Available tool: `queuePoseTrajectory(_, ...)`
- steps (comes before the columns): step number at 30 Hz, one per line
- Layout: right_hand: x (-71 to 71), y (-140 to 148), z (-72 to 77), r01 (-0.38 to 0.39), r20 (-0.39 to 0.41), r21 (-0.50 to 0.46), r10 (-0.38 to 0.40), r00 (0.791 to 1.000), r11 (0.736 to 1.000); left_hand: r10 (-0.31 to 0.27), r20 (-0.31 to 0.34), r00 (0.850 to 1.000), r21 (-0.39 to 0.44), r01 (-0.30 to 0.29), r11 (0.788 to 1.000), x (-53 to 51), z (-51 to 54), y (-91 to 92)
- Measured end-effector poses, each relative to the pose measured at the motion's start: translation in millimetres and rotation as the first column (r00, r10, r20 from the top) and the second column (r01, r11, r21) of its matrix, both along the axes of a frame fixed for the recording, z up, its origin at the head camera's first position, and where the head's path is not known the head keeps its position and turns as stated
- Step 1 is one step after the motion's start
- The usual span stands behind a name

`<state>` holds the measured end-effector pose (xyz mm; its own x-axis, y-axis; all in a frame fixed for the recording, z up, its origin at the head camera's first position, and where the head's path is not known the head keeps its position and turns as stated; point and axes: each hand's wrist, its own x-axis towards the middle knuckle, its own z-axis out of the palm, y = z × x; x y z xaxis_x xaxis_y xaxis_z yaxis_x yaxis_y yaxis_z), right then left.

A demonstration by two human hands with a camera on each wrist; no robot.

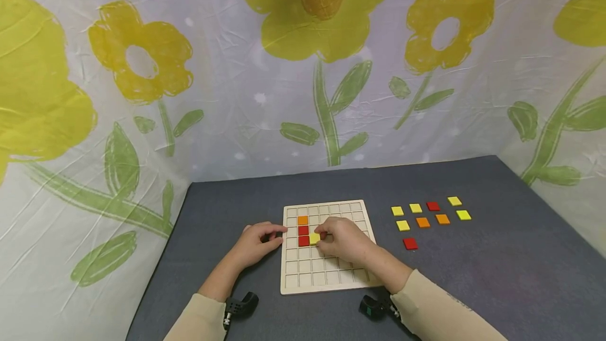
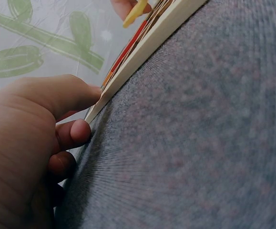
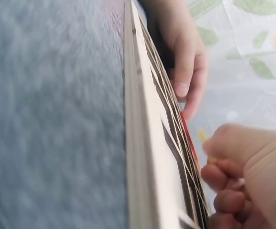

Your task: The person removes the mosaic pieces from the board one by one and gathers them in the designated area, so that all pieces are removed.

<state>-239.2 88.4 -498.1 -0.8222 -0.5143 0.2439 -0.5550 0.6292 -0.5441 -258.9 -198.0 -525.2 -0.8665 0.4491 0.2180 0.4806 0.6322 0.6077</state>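
A pale wooden grid board (image 1: 295,281) lies on the dark table. One orange tile (image 1: 303,220) and two red tiles (image 1: 303,230) form a column in its left part. My right hand (image 1: 344,238) pinches a yellow tile (image 1: 314,239) between thumb and fingertips, just right of the lower red tile. Seen from the left wrist, that yellow tile (image 2: 136,13) is tilted, above the board's surface. My left hand (image 1: 253,242) touches the board's left edge with thumb and fingertips, its other fingers loosely bent. In the right wrist view, the right hand (image 3: 252,171) partly hides the tile.
Right of the board, several loose tiles lie on the dark cloth (image 1: 473,272): yellow (image 1: 403,226), orange (image 1: 423,222) and red (image 1: 410,243). A flower-printed curtain (image 1: 227,120) stands behind the table. Black wrist devices (image 1: 242,305) sit at both sleeves.
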Motion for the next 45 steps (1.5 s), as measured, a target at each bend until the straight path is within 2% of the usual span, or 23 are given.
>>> queuePoseTrajectory(9,-0.9,18.4,22.4,-0.044,0.103,-0.06,0.05,0.993,0.997,-0.004,-0.012,1.0,0.004,0.004,1.0,0.3,-3.1,-0.7)
queuePoseTrajectory(14,2.3,33.8,32.6,-0.058,0.112,-0.085,0.067,0.991,0.995,-0.003,-0.005,1.0,-0.002,0.003,1.0,4.0,-8.8,0.1)
queuePoseTrajectory(21,11.1,57.4,43.8,-0.046,0.152,-0.204,0.078,0.985,0.978,0.003,0.004,1.0,0.001,-0.003,1.0,5.9,-10.2,2.0)
queuePoseTrajectory(25,16.2,74.3,49.8,-0.046,0.139,-0.239,0.081,0.987,0.97,-0.007,-0.001,1.0,-0.004,0.007,1.0,4.3,-8.2,2.8)
queuePoseTrajectory(31,22.1,100.5,57.7,-0.034,0.118,-0.243,0.064,0.991,0.969,0.001,0.009,1.0,-0.003,-0.001,1.0,2.1,-6.7,1.4)
queuePoseTrajectory(45,34.4,167.2,71.9,0.06,0.039,-0.205,-0.053,0.998,0.977,0.012,0.028,1.0,-0.004,-0.011,1.0,-1.9,-1.2,-0.1)
